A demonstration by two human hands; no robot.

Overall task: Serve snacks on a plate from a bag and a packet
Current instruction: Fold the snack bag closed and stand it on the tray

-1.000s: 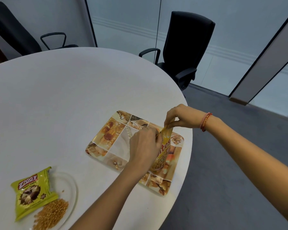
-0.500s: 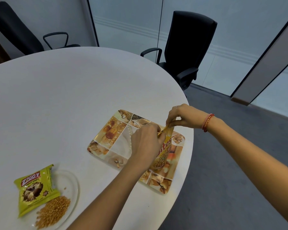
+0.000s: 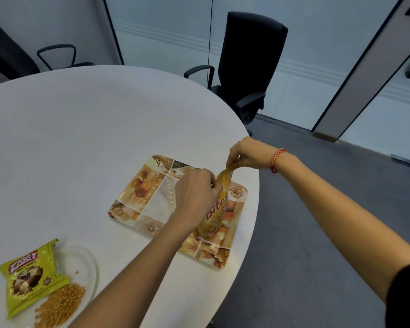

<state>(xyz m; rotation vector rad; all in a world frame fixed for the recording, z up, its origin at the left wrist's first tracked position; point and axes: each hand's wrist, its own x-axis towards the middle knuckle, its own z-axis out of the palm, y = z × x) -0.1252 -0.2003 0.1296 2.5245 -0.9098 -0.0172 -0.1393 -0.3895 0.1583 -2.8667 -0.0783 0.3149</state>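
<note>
A yellow snack packet (image 3: 214, 218) stands upright over the patterned rectangular tray (image 3: 142, 188). My left hand (image 3: 194, 192) pinches one side of the packet's top and my right hand (image 3: 249, 153) pinches the other side, the top stretched between them. At the lower left, a clear glass plate (image 3: 87, 261) holds a pile of small yellow snack pieces (image 3: 59, 304). A green snack bag (image 3: 30, 275), torn at its top, lies partly on that plate.
The white round table (image 3: 81, 129) has its edge close to the tray's right side. A black office chair (image 3: 246, 65) stands beyond the table, another chair (image 3: 14, 55) at the far left. Grey floor lies to the right.
My right hand has pulled the packet's top corner slightly up and to the right, stretching it away from my left hand. The view has shifted a little.
</note>
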